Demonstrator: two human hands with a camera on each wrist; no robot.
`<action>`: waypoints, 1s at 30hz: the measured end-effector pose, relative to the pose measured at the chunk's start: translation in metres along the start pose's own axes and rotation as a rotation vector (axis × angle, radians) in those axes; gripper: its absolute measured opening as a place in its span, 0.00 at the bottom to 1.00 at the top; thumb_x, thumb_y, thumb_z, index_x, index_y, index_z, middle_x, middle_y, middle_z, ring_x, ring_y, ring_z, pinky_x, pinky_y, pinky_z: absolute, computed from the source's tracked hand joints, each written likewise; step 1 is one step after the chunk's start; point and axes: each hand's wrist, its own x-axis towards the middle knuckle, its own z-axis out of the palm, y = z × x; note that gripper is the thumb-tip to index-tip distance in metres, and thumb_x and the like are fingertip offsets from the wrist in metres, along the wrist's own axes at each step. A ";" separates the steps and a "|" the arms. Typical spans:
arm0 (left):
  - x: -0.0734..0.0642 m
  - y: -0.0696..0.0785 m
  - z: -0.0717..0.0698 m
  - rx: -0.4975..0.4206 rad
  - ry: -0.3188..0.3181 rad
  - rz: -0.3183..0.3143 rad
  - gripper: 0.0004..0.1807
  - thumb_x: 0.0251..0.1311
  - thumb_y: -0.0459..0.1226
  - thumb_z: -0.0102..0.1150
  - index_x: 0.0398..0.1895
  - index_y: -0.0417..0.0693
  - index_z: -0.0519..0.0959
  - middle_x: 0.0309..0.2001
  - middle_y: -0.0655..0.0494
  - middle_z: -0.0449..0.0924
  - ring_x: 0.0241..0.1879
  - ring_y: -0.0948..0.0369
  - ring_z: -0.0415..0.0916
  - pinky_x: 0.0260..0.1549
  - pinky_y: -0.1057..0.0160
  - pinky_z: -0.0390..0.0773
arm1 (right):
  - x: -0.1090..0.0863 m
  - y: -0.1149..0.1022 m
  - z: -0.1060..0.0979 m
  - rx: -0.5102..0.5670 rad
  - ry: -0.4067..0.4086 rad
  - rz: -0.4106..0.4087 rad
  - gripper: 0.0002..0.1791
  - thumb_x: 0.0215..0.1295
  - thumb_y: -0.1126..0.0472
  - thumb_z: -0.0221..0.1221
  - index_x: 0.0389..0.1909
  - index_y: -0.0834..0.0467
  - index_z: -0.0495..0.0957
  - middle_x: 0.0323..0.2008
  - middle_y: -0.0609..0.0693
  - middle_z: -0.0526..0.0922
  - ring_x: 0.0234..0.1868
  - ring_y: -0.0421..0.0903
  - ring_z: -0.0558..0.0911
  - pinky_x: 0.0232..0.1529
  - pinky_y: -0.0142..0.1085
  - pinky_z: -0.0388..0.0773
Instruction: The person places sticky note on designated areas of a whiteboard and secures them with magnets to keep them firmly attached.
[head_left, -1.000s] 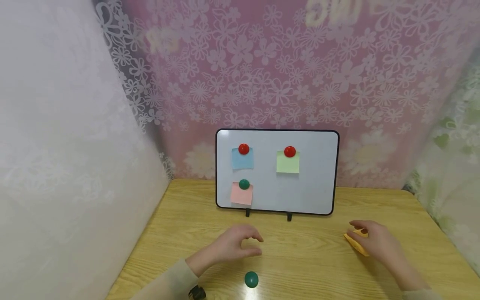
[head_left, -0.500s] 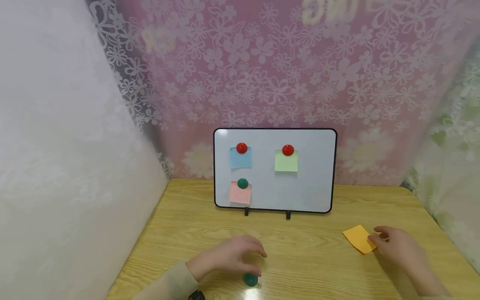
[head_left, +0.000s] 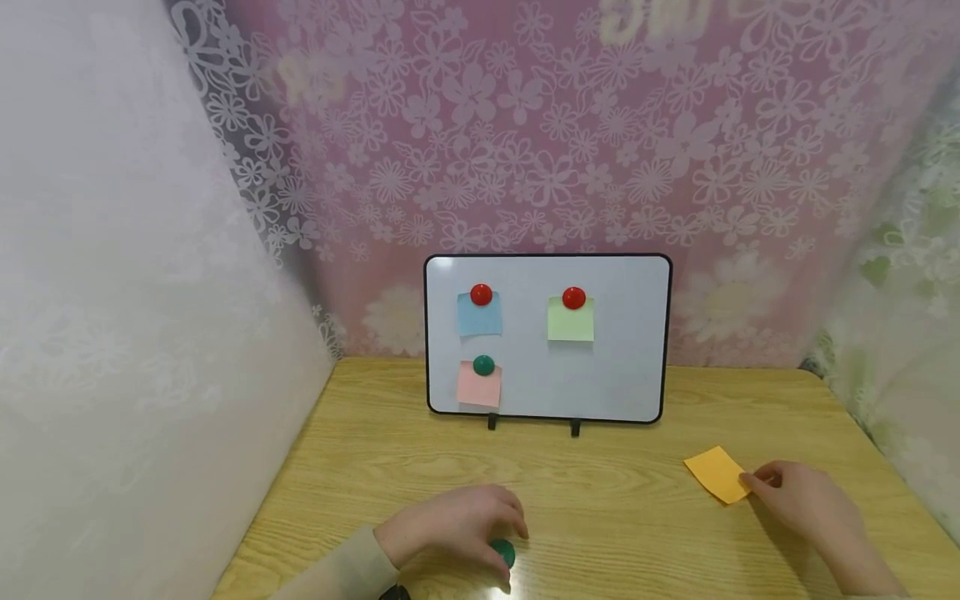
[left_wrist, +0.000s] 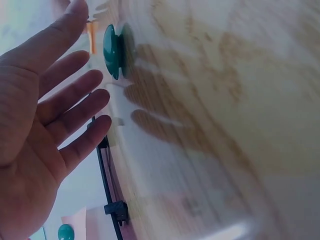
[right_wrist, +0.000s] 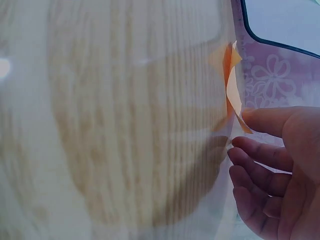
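Observation:
A round green magnet [head_left: 506, 551] lies on the table by my left hand [head_left: 465, 521], which arches over it with thumb and fingers apart. In the left wrist view, that magnet [left_wrist: 113, 52] stands free on the tabletop, a gap between it and the loosely spread fingers. At the right, an orange sticky note [head_left: 716, 475] lies on the wood, slightly curled. My right hand [head_left: 813, 504] pinches its near right corner between thumb and index finger. From the right wrist, the note [right_wrist: 230, 82] appears edge-on, its lower corner by the thumb; the other fingers curl loosely beneath.
Behind the hands stands a whiteboard [head_left: 622, 367] on small black feet. Red magnets hold a blue note [head_left: 478, 320] and a green note [head_left: 570, 325] on it; a green magnet holds a pink note [head_left: 477, 390]. Patterned curtains surround the wooden table [head_left: 600, 517].
My left hand has lowered toward the loose green magnet. My right hand let the orange note down flat, drew back to the right, then closed thumb and finger at its corner.

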 end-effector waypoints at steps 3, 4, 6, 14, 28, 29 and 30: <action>-0.001 0.000 0.002 -0.005 -0.011 -0.005 0.25 0.60 0.54 0.79 0.57 0.54 0.88 0.55 0.66 0.82 0.54 0.74 0.75 0.54 0.80 0.70 | -0.001 0.000 0.000 0.000 -0.013 0.006 0.40 0.76 0.29 0.56 0.51 0.65 0.86 0.42 0.56 0.89 0.39 0.57 0.86 0.36 0.54 0.81; -0.001 -0.001 0.002 -0.008 -0.013 -0.010 0.25 0.59 0.53 0.79 0.56 0.54 0.88 0.55 0.66 0.82 0.54 0.75 0.74 0.54 0.81 0.70 | -0.001 0.000 0.000 0.002 -0.016 0.010 0.40 0.75 0.29 0.56 0.51 0.65 0.86 0.42 0.56 0.89 0.39 0.57 0.86 0.36 0.54 0.81; -0.001 -0.001 0.003 -0.011 -0.020 -0.022 0.25 0.59 0.53 0.80 0.56 0.55 0.88 0.54 0.67 0.81 0.54 0.75 0.74 0.53 0.81 0.70 | -0.002 -0.001 0.000 0.005 -0.016 0.013 0.40 0.75 0.28 0.56 0.51 0.65 0.86 0.42 0.57 0.89 0.39 0.58 0.86 0.36 0.55 0.81; 0.000 -0.004 0.007 -0.019 -0.033 -0.037 0.22 0.59 0.51 0.81 0.54 0.57 0.88 0.51 0.69 0.81 0.50 0.76 0.73 0.50 0.82 0.70 | -0.001 0.002 0.003 0.008 -0.015 0.028 0.40 0.74 0.27 0.57 0.50 0.64 0.86 0.40 0.55 0.89 0.38 0.55 0.86 0.34 0.53 0.81; 0.003 -0.004 0.008 0.055 -0.034 -0.023 0.20 0.58 0.51 0.81 0.51 0.57 0.90 0.49 0.70 0.81 0.47 0.78 0.72 0.47 0.84 0.69 | -0.002 0.000 0.005 0.006 0.040 0.010 0.41 0.74 0.27 0.56 0.51 0.65 0.86 0.46 0.62 0.88 0.43 0.61 0.86 0.35 0.55 0.82; 0.003 -0.004 0.009 0.060 -0.036 -0.022 0.20 0.58 0.52 0.81 0.51 0.57 0.90 0.49 0.70 0.80 0.47 0.78 0.72 0.47 0.84 0.69 | -0.002 0.000 0.006 0.007 0.042 0.006 0.41 0.74 0.28 0.56 0.50 0.65 0.86 0.45 0.62 0.88 0.42 0.61 0.86 0.36 0.55 0.82; 0.003 -0.004 0.009 0.062 -0.038 -0.021 0.21 0.58 0.52 0.81 0.51 0.57 0.90 0.49 0.70 0.80 0.47 0.78 0.71 0.47 0.84 0.69 | -0.002 0.000 0.006 0.010 0.043 0.005 0.40 0.74 0.28 0.57 0.50 0.65 0.86 0.45 0.61 0.88 0.42 0.61 0.86 0.36 0.55 0.82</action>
